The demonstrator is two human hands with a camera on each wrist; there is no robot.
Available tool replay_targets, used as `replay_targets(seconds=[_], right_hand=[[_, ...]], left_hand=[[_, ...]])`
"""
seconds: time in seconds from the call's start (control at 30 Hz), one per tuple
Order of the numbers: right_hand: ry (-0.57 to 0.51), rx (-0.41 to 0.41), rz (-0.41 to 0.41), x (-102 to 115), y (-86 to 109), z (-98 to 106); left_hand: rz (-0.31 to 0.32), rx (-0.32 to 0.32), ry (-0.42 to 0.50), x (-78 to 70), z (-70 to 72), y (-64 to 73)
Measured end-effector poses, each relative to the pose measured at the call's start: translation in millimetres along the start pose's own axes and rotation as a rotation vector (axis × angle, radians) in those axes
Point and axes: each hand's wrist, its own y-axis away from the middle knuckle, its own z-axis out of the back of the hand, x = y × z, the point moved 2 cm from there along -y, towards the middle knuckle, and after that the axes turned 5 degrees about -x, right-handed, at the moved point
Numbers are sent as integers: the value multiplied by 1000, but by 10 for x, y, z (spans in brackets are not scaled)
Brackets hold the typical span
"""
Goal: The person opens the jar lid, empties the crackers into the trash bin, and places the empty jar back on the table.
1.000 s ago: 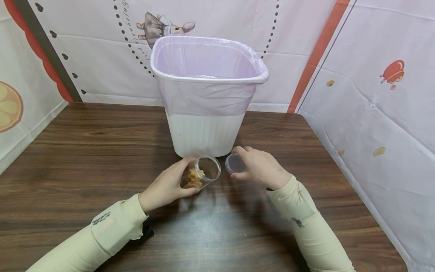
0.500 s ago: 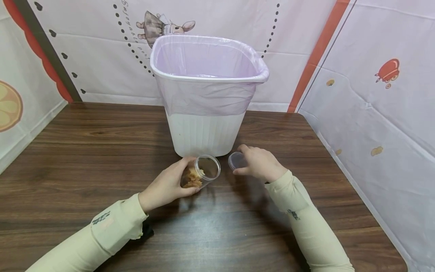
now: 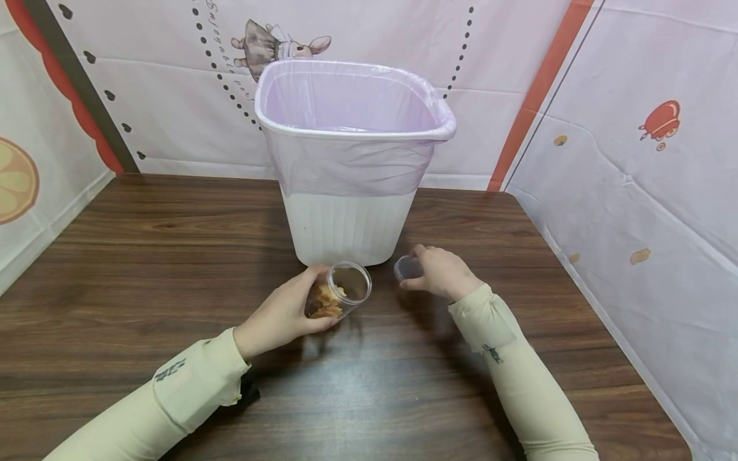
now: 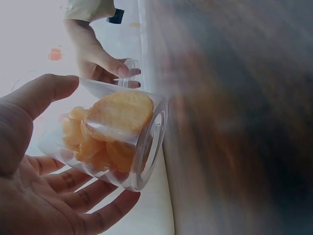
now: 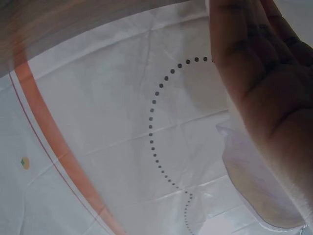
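My left hand grips a clear plastic jar between thumb and fingers, low over the table. The jar leans to the right, uncovered, its round mouth turned up toward me. Golden-brown chip-like slices lie inside it, against the lower wall. To the right of the jar, apart from it, my right hand holds a clear round lid by its edge. In the left wrist view the lid shows pinched by thumb and fingers. Only part of the right hand appears in the right wrist view, without the lid.
A white bin with a pale purple liner stands right behind the jar. Dark wood tabletop surrounds it. Printed cloth hangs at the back and sides. A black object shows under the left sleeve.
My right hand has shifted slightly right, away from the jar, with the lid in its grip. The left hand and jar have hardly moved.
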Motion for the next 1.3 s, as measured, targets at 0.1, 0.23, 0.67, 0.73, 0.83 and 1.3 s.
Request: replay_targets(seconds=[0.1,0.23,0.67,0.73,0.83,1.3], right_hand=[[-16,-2,-17,-47,-34,-31],[-25,2,-49,-126,-77,-86],[-56,6,-126,-326,-135,-208],[-54,0,-129,-337,-138,-209],[-47,-11,-132,-348,-143,-206],[-8,-10,-193,-398,-152,-190]], left_hand=[[20,14,6,1,7,2],[35,20,15,5,7,13],[23,13,8,23,-17,28],[21,13,14,21,-15,26],[19,13,17,17,-11,18],[27,17,15,5,11,8]])
